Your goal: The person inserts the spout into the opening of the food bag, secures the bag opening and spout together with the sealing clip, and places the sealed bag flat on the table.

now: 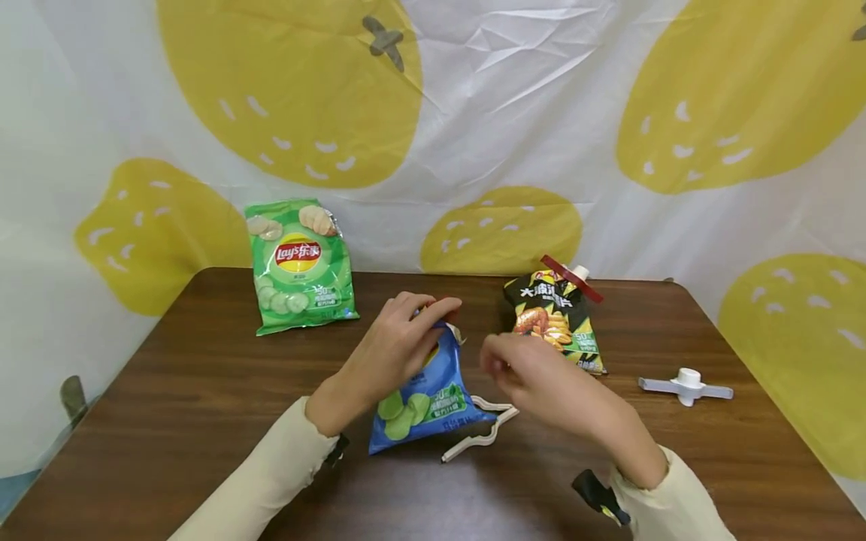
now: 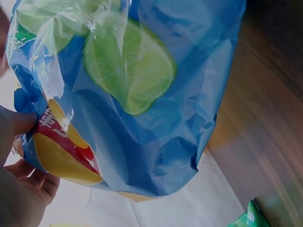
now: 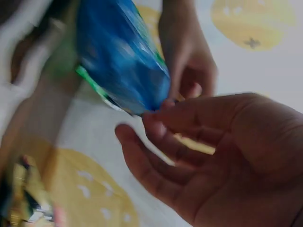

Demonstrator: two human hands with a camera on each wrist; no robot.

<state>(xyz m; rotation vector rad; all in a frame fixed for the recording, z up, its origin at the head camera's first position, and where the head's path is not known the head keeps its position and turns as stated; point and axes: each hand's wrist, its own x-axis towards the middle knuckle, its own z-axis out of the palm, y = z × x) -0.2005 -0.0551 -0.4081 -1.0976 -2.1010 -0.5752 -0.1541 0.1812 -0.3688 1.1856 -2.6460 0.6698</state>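
Observation:
My left hand [image 1: 386, 349] pinches the top of a blue chip bag [image 1: 443, 383]. The bag stands tilted on the table, its lower edge towards me and its top folded over under my fingers. In the left wrist view, the thumb and fingers close round the bag's crumpled end, and lime pictures show on its front. To the right of the bag hovers my right hand [image 1: 541, 376], with loosely bent fingers [image 3: 142, 165] and nothing in them. A cream-coloured bag clip [image 1: 483, 436] lies spread apart on the table beside the bag's lower right corner.
A green Lay's bag [image 1: 301, 267] leans against the lemon-print cloth [image 1: 514, 150] at the back left. Behind my right hand, a black chip bag [image 1: 561, 315] carries a red clip [image 1: 571, 279] with a white spout. A grey clip with a white cap [image 1: 687, 386] lies at right.

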